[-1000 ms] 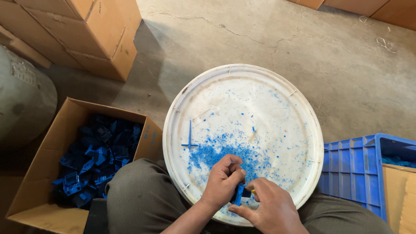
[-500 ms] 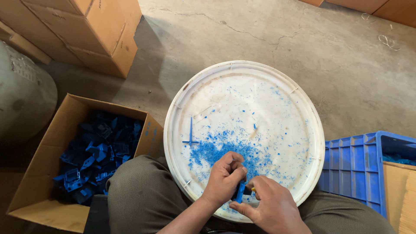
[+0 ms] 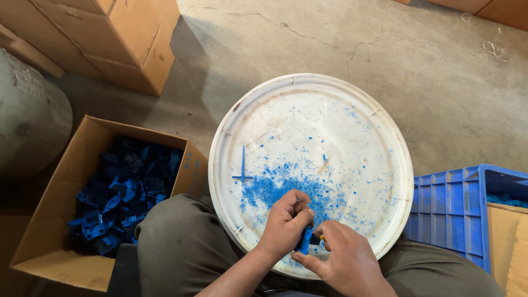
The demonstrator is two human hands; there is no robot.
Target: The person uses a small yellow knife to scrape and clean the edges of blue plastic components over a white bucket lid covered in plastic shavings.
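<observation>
Your left hand (image 3: 286, 223) pinches a small blue plastic part (image 3: 306, 240), fingers curled tight around it, over the near rim of the white round lid (image 3: 379, 132) resting on your lap. Your right hand (image 3: 344, 258) is closed on a thin tool with a yellowish tip – set against the part's edge. Compared with a second ago, both hands hold the same grip and place; only the view has shifted slightly – trimming appears ongoing. Blue shavings (image 3: 275, 187) spread just beyond. Farther left, a cardboard box (image 3: 49, 220) holds blue parts (image 3: 118, 192); a blue crate (image 3: 456, 209) stands right.
</observation>
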